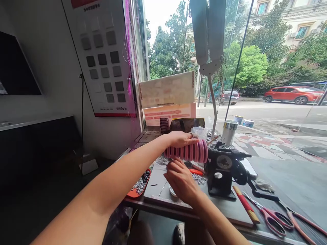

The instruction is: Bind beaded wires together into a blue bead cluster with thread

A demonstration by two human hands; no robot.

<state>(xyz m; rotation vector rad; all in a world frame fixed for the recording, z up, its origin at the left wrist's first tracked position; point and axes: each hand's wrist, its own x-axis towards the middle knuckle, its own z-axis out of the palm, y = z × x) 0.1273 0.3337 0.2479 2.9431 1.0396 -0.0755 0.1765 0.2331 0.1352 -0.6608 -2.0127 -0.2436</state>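
Observation:
My left hand (182,139) reaches across and lies over the top of a row of pink spools (187,151), fingers curled round them. The row sticks out sideways from a small black winding machine (222,170) with gears. My right hand (180,180) is just below the spools, fingers bent and close together near thin strands; what they pinch is too small to make out. Under it lie small silver beads (198,178) on the grey table (230,207).
A red tray (139,185) of silver beads sits at the table's left edge. Red-handled scissors (274,217), a red-and-wood stick (245,204), a silver can (228,132) and a stack of dark spools (164,124) are nearby. A window faces the street.

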